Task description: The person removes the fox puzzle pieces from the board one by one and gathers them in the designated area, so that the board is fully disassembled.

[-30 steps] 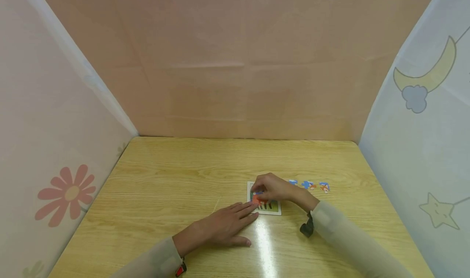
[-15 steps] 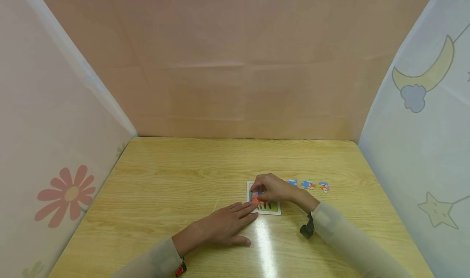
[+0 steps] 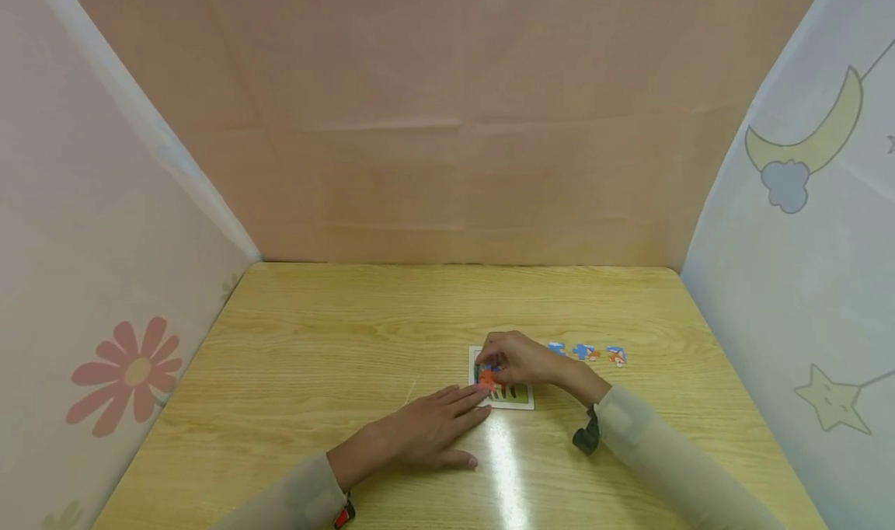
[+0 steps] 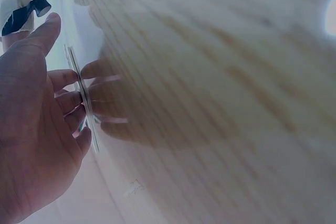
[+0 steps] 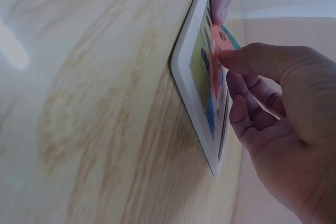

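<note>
A small puzzle board (image 3: 529,403) with a white rim and a colourful picture lies on the table; the left wrist view shows it edge-on. My left hand (image 3: 428,430) lies flat from the near left, its straight fingertips resting on the board's lower left edge. Above the board my right hand (image 3: 519,357) pinches a red-orange puzzle piece (image 5: 215,80) between thumb and fingers. That piece sits slightly tilted over the picture in the right wrist view. Fingers hide part of the picture in the head view.
Loose puzzle pieces lie in a row right of the board: a blue-and-white one (image 3: 555,349), a blue-and-orange one (image 3: 586,352) and another with orange (image 3: 617,356). The wooden table (image 3: 336,320) is bounded by cloth walls at the back and sides.
Both hands stay in nearly the same place on the board. The head view shifts very slightly; otherwise little visibly differs.
</note>
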The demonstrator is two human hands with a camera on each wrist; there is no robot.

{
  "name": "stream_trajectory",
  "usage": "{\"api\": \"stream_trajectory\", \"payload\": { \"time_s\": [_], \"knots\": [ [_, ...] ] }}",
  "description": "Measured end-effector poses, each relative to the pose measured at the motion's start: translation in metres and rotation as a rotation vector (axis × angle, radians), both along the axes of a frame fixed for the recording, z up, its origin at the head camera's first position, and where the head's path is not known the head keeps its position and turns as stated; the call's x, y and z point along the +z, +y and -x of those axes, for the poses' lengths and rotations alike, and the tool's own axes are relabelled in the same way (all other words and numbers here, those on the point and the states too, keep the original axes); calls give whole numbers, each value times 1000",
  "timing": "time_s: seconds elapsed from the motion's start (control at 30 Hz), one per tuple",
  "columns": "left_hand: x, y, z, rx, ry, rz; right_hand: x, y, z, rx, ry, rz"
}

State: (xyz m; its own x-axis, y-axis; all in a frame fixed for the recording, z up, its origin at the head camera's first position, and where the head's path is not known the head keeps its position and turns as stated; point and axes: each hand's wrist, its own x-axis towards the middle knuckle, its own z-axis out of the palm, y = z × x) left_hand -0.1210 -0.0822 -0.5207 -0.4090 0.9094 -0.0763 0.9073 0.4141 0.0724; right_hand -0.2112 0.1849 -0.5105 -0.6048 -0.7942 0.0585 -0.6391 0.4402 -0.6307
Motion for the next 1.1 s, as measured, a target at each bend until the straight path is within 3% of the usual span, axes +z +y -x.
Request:
{"api": "stream_trajectory", "payload": {
  "time_s": [0.27,0.73,1.1],
  "knots": [
    [2,0,0,-1,-6,0,1,1,-1,2,-10,-11],
    [3,-1,0,-7,-25,1,3,-1,-1,8,45,-59],
    [1,0,1,6,-28,-8,0,2,1,19,58,-16]
  ]
}}
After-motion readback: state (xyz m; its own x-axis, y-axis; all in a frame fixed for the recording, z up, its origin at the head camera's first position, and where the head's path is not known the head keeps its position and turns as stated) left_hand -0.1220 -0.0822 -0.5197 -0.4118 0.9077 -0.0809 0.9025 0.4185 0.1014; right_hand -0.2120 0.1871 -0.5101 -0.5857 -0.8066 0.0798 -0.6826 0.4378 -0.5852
